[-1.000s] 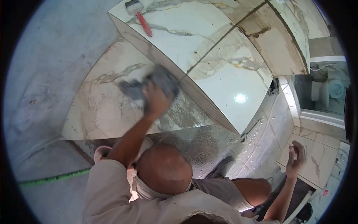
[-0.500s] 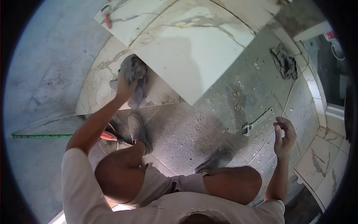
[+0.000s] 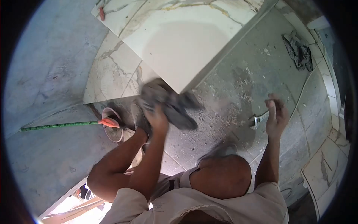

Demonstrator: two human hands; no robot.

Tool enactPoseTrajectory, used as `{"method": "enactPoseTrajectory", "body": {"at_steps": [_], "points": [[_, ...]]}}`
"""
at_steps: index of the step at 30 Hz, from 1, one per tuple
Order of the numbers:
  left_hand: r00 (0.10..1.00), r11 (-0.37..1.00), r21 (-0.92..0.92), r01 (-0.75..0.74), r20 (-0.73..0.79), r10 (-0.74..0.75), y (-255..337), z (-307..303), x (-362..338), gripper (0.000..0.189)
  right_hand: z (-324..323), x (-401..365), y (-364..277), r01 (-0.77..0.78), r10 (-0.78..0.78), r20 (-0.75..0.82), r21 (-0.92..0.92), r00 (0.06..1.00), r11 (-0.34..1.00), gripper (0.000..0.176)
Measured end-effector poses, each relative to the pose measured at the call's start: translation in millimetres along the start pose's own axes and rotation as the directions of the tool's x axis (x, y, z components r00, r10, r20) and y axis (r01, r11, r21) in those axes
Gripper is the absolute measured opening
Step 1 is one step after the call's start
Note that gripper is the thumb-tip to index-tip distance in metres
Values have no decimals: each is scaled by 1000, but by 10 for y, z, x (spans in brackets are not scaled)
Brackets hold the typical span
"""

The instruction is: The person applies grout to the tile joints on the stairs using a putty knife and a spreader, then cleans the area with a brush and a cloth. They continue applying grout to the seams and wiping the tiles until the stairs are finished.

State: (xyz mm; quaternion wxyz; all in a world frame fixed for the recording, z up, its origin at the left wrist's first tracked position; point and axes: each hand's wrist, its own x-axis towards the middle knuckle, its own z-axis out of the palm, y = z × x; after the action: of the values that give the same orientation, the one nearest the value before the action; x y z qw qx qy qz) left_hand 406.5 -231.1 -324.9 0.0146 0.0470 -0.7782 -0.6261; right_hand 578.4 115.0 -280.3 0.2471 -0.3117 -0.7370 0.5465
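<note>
My left hand point(image 3: 158, 118) is closed on a dark grey rag point(image 3: 160, 96), which is smeared by motion. The rag hangs over the dusty floor, just in front of my left shoe point(image 3: 138, 118) and by the near corner of the raised white marble-patterned slab point(image 3: 179, 56). Out to the right, my right hand point(image 3: 277, 115) is raised with nothing in it, thumb and fingers apart. Close to its left, an adjustable wrench point(image 3: 259, 119) lies on the floor, partly covered by the hand in this view.
A green level-like bar point(image 3: 61, 126) and a bucket point(image 3: 113, 132) with an orange-red object point(image 3: 109, 122) are at left. A red-handled tool point(image 3: 101, 13) lies on the slab's far left. Crumpled dark plastic point(image 3: 299, 51) and a thin cable point(image 3: 302, 89) lie at right.
My left hand has swept the rag off the low marble-patterned tiles, rightward and nearer my body. My right hand has shifted slightly up and left. The whole view has turned a little.
</note>
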Motion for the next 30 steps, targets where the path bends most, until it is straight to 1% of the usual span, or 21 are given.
{"method": "enactPoseTrajectory", "body": {"at_steps": [2, 4, 5, 7, 9, 11, 13, 14, 15, 16, 17, 18, 20, 22, 23, 24, 25, 26, 28, 29, 30], "points": [[992, 947, -293, 130, 44, -122, 349, 113, 499, 36, 3, 54, -38, -8, 9, -20, 23, 1000, 1000, 24], [962, 934, -232, 273, 78, -262, 274, 246, 990, 36, 42, 106, -93, 49, -45, -35, 122, 998, 991, 25], [962, 934, -233, 271, 86, -258, 172, 340, 1020, 36, 53, 117, -109, 52, -47, -43, 121, 998, 991, 25], [967, 966, -214, 147, 235, -95, 27, 562, 958, 50, 40, 109, -121, 62, -60, -30, 93, 998, 994, 26], [944, 991, 50, 124, 302, -134, 22, 485, 704, 51, 33, 107, -34, 58, -51, -58, 111, 997, 992, 27], [865, 976, 193, 101, 468, -182, 271, 457, 172, 50, 76, -3, 31, 29, -14, -103, 138, 995, 990, 27], [848, 949, 286, 131, 463, -257, 239, 389, -288, 52, 163, -35, 37, 17, 4, -120, 179, 993, 984, 27], [858, 959, 236, 157, 449, -250, 163, 336, -476, 52, 168, -94, 23, 5, 26, -157, 191, 987, 982, 27], [866, 967, 184, 177, 438, -242, 47, 261, -580, 52, 157, -149, 7, 6, 18, -146, 167, 989, 986, 26], [853, 968, 202, 152, 468, -232, -122, 116, -586, 52, 118, -193, 36, 11, 8, -135, 140, 991, 990, 25], [910, 965, 154, 211, 331, -251, -299, -84, -548, 50, 67, -260, 99, -1, 27, -167, 153, 986, 988, 25], [943, 960, 95, 263, 183, -276, -358, -198, -453, 48, 12, -337, 156, -29, 56, -169, 158, 984, 987, 25], [919, 900, -210, 382, 192, -345, -206, -284, -14, 41, -132, -473, 266, -62, 92, -184, 162, 978, 985, 25], [875, 843, -249, 477, 220, -431, 561, 145, 222, 38, -257, -586, 380, -128, 159, -188, 170, 969, 977, 25], [867, 851, -231, 472, 297, -400, 541, 97, 537, 41, -321, -629, 425, -124, 159, -202, 175, 966, 977, 25], [853, 860, -215, 462, 372, -365, 440, 43, 845, 44, -378, -664, 464, -156, 195, -197, 199, 961, 968, 26], [854, 865, -214, 453, 382, -353, 298, 120, 1050, 44, -424, -680, 505, -185, 229, -190, 223, 955, 957, 27], [866, 874, -218, 435, 368, -340, 148, 237, 1239, 47, -460, -686, 552, -176, 224, -203, 230, 953, 957, 27], [876, 885, -221, 411, 365, -316, 227, 522, 1211, 49, -520, -680, 630, -199, 259, -198, 279, 945, 939, 29], [879, 950, -140, 280, 435, -195, 221, 609, 1102, 59, -553, -666, 639, -184, 247, -219, 270, 944, 945, 30], [858, 988, -71, 135, 508, -80, 355, 748, 795, 71, -576, -653, 636, -172, 235, -237, 258, 943, 951, 32]]}}
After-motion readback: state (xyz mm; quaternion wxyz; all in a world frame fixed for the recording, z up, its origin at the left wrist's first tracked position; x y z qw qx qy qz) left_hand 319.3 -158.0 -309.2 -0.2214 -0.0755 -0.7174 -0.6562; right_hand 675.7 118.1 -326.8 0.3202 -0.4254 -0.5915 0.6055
